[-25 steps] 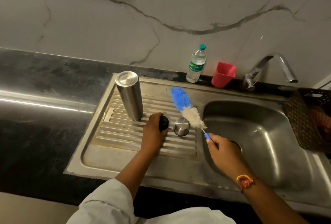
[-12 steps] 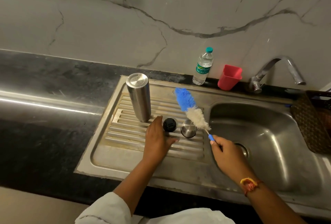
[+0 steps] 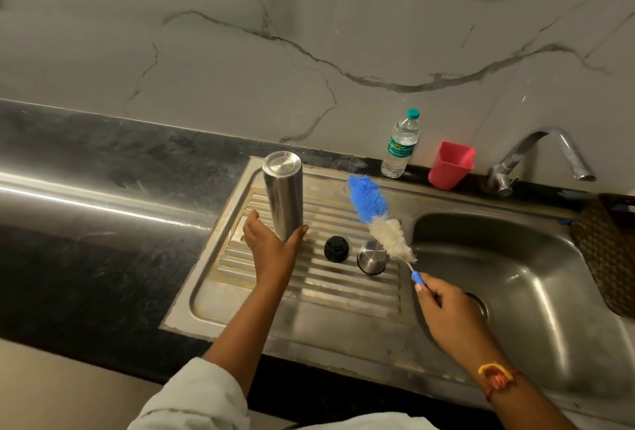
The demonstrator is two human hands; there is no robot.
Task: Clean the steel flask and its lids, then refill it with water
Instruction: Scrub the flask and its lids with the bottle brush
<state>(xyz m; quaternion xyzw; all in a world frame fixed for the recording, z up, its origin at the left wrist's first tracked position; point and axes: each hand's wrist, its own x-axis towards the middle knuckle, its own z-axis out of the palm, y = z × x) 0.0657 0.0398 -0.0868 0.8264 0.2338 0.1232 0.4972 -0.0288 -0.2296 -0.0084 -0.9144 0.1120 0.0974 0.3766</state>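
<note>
The steel flask (image 3: 283,196) stands upside down on the ribbed drainboard (image 3: 343,288). My left hand (image 3: 271,246) wraps round its lower end, thumb on the right side, fingers on the left. A black inner lid (image 3: 336,249) and a steel cap (image 3: 371,258) lie on the drainboard to the right of the flask. My right hand (image 3: 446,313) grips the blue handle of a bottle brush (image 3: 381,220), whose blue and white bristles point up and left over the steel cap.
The sink basin (image 3: 536,278) lies to the right, with a tap (image 3: 543,155) behind it. A plastic water bottle (image 3: 400,144) and a red cup (image 3: 450,165) stand at the wall. A brown woven basket (image 3: 608,251) sits at the right edge. Black countertop (image 3: 86,209) stretches left.
My left hand let go of the black lid, leaving it on the drainboard, and moved left to take hold of the flask's lower end. The brush stayed in my right hand.
</note>
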